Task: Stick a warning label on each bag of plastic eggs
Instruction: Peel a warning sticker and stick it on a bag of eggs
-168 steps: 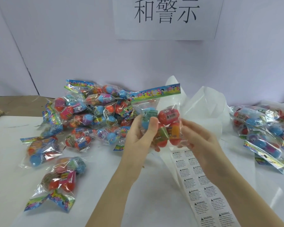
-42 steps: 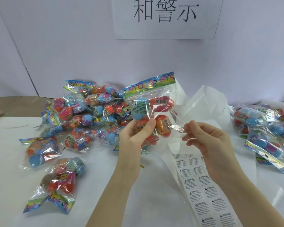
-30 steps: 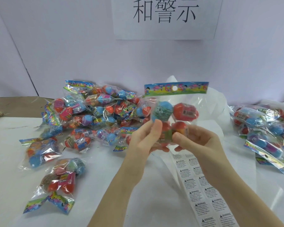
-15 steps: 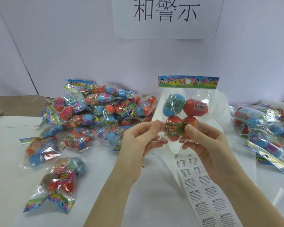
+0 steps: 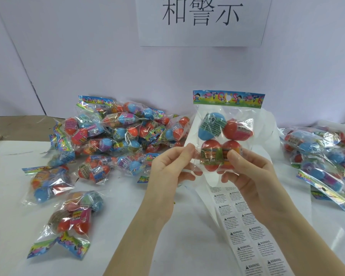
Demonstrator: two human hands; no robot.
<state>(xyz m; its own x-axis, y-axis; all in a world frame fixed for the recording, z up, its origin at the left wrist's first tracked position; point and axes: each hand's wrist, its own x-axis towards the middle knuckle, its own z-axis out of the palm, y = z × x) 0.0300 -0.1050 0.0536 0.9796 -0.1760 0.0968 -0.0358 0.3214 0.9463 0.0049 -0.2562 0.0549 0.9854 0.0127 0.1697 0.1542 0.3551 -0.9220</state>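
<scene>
Head view: we hold one bag of plastic eggs [image 5: 225, 134] upright before us, header card up, apparently to spread the film flat and find a clear patch for a label. Left hand [image 5: 167, 176]: thumb and forefinger pinch the bag's lower left edge, the remaining fingers curled behind the film. Right hand [image 5: 249, 176]: thumb pressed on the front over the lower right egg, fingers curled behind, so the bag is stretched between the two grips. Count inside this bag: four eggs, one blue [image 5: 211, 126] and three red, the blue one above the left fingertips. Just below the right fingers lies the sheet of warning labels [image 5: 245, 226] on the table [image 5: 12, 196], two columns visible; the row count runs out of frame. No label sits on either fingertip. A heap of bags [image 5: 118, 136] lies beyond the left fingers, and a smaller pile [image 5: 323, 156] is out past the right hand; neither can be reliably counted.
</scene>
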